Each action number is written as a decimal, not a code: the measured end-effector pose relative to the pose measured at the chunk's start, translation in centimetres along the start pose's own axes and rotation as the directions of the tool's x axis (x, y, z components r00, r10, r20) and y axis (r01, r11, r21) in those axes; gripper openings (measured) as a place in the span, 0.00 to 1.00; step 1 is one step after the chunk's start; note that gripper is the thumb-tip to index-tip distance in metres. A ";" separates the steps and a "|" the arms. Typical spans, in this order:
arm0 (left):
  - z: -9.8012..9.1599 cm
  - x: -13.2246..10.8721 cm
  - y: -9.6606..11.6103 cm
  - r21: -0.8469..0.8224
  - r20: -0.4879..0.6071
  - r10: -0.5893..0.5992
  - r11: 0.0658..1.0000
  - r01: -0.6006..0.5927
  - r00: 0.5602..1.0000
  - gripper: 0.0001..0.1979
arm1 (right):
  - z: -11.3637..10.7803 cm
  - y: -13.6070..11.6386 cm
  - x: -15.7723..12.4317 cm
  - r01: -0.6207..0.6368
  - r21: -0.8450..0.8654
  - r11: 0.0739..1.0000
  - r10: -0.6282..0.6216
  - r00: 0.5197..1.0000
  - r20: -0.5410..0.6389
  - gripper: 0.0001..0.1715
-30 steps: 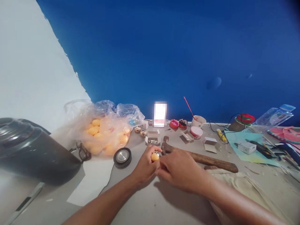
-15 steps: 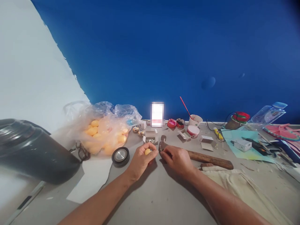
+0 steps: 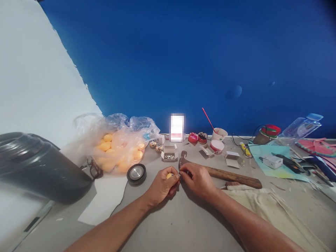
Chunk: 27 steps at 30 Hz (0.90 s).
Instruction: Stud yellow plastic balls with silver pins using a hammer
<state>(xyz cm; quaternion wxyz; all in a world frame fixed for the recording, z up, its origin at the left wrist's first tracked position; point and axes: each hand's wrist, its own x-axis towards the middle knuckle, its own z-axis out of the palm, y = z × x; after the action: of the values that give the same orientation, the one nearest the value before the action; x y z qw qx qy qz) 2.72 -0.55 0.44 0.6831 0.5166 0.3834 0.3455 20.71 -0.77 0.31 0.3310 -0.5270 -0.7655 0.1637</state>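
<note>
- Grey flask (image 3: 49, 168) at the far left, appearing tilted.
- Clear plastic bag (image 3: 141, 124) holding yellow-orange balls (image 3: 105, 146), with dark-framed glasses (image 3: 95, 171) near it.
- White paper (image 3: 105, 199) on the grey table (image 3: 168, 231), then a black round lid (image 3: 136, 174) with a silver centre.
- Left hand (image 3: 162, 184): fingers curled around 1 yellow ball (image 3: 169, 175), which sits mostly hidden in the grip above the table.
- Open box (image 3: 166, 149) of shiny silver pieces (image 3: 169, 157) just beyond that hand.
- Right hand (image 3: 198, 179): fingers bent inward and narrow, tips close to the left fingertips; whether they pinch anything, I cannot tell.
- Hammer (image 3: 236, 177) lying behind the right hand, wooden handle pointing right.
- White cup (image 3: 220, 134) with 1 red stick (image 3: 208, 118) in it.
- Pale cloth (image 3: 270, 206), lower right.
</note>
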 end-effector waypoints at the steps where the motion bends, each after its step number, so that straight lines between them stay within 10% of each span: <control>1: 0.0 0.0 0.1 0.008 0.006 0.013 1.000 -0.013 1.000 0.15 | 0.1 0.0 -0.1 0.014 0.011 1.000 -0.014 1.000 -0.008 0.07; 11: 0.3 -0.1 -0.4 0.014 -0.004 0.085 0.996 -0.085 0.996 0.27 | -0.8 -0.1 -0.3 0.227 0.070 0.971 -0.229 0.973 0.013 0.29; 20: -0.1 -0.2 -0.3 0.171 -0.017 0.184 0.969 -0.179 0.983 0.38 | 0.1 -0.3 -0.5 0.289 0.092 0.953 -0.296 0.953 0.067 0.24; 27: 0.3 0.1 -1.1 -0.057 -0.050 0.115 0.991 -0.118 0.992 0.36 | 0.3 -0.3 -0.5 0.163 0.022 0.986 -0.161 0.985 -0.064 0.19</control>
<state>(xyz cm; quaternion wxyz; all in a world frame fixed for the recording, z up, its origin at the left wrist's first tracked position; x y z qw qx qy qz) 3.12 -0.83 -0.61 0.6677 0.5092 0.3580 0.4083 20.43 -1.27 0.09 0.3739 -0.4630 -0.7929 0.1304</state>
